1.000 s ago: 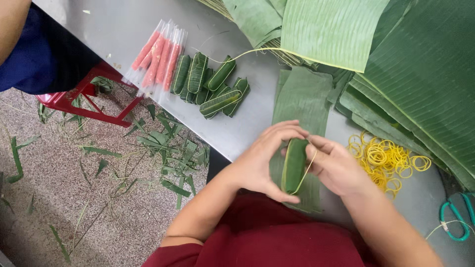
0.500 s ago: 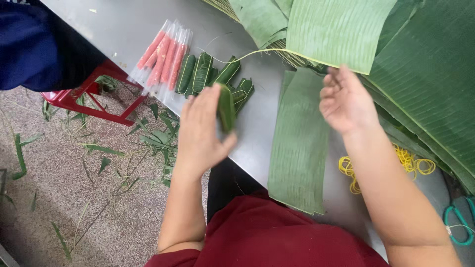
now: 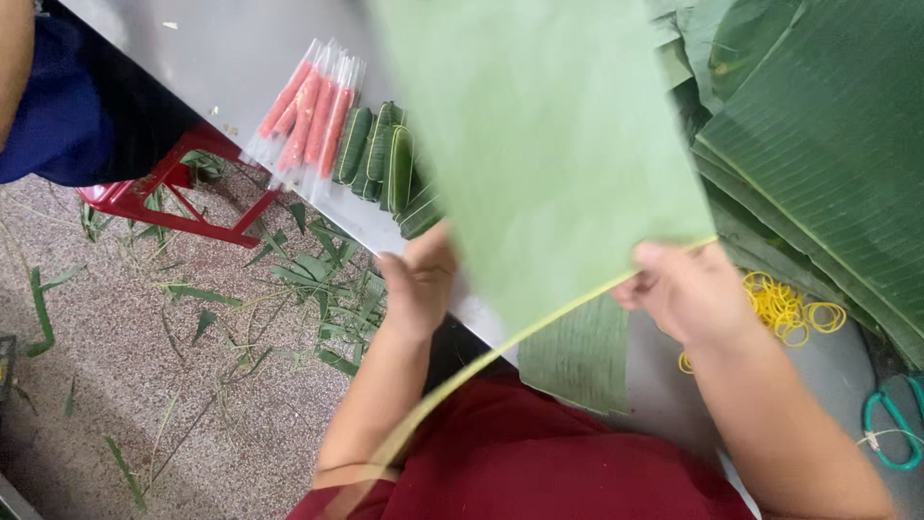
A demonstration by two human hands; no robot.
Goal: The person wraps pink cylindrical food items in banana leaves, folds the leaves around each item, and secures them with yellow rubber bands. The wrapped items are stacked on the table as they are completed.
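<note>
- The left hand (image 3: 416, 281) is closed on the near left edge of a large, pale green, smooth banana leaf sheet (image 3: 549, 144); its fingers are tucked behind the leaf
- The right hand (image 3: 685, 294) grips the same leaf at its lower right corner, thumb on top, beside the leaf's pale yellow-green midrib, which runs down along the near edge
- The leaf is lifted off the table between the 2 hands and tilted toward the camera, hiding much of the grey metal table (image 3: 221, 48)
- Under the right hand lies a darker green strip of cut banana leaf (image 3: 577, 356), flat on the table
- Just right of that hand sits a loose heap of yellow rubber bands (image 3: 784, 308)
- Beyond the left hand, a cluster of small leaf-wrapped green rolls (image 3: 385, 159) touches a row of pink sausages in clear plastic sleeves (image 3: 308, 111)
- At the far right, a stack of dark green ribbed banana leaves (image 3: 828, 144) and teal-handled scissors (image 3: 895, 419)
- Below the table edge, a red plastic stool (image 3: 164, 197) stands on a speckled floor strewn with leaf scraps (image 3: 192, 318)
</note>
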